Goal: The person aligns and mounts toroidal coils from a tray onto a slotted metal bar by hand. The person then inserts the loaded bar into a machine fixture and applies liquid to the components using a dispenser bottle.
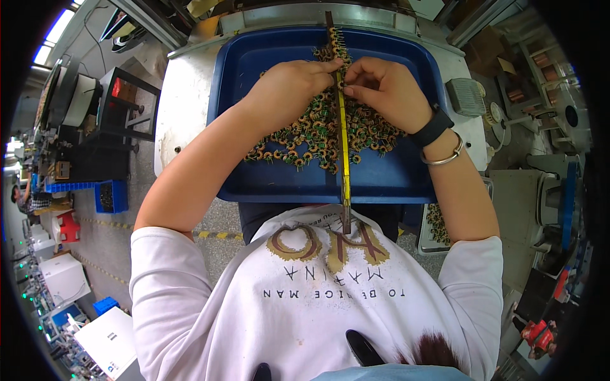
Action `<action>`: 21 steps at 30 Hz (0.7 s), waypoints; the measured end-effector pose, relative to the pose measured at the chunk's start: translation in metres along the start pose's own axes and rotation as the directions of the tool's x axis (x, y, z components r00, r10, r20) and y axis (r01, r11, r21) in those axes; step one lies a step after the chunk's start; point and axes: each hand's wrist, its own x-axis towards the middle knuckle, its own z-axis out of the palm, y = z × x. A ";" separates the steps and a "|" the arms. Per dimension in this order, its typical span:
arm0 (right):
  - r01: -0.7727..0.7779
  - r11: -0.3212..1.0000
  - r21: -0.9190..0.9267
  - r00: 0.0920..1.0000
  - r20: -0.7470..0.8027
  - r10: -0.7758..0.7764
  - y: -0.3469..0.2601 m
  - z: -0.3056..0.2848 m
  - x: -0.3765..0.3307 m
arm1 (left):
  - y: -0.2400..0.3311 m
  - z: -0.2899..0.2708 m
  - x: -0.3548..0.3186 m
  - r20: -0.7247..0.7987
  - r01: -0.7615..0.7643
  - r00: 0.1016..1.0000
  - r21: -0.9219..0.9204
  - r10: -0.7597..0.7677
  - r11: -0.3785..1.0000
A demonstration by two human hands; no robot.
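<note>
A long, narrow strip (343,136) with a yellow face and dark ends lies across the blue tray (286,184), its near end by my shirt. Small ring coils (337,41), wound with copper-coloured wire, stand in a row along its far part. My left hand (292,86) is closed at the strip, index finger stretched across it just below that row. On the strip's other side, my right hand (391,89) pinches thumb and index finger at its edge, seemingly on one coil, mostly covered by the fingertips. A loose pile of copper and green coils (305,136) spreads beneath both hands.
The tray rests on a pale worktable (184,120). A grey box-like device (466,96) sits right of the tray. Lower right, a metal tray (435,244) holds more coils. A blue bin (111,197) stands on the floor at left, near a black table frame (130,95).
</note>
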 end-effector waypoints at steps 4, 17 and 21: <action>-0.001 0.995 -0.104 0.997 -0.076 -0.007 0.001 0.003 0.004 | -0.001 0.006 0.000 0.019 0.012 1.000 0.003 -0.012 1.000; 0.085 0.995 -0.057 0.993 -0.072 -0.089 -0.028 -0.001 -0.004 | 0.002 -0.006 0.009 0.220 0.397 0.869 -0.845 -0.444 0.358; 0.102 0.974 -0.201 0.992 -0.056 -0.116 -0.020 -0.009 -0.008 | 0.006 -0.007 0.011 0.063 0.271 0.950 -0.647 -0.305 0.712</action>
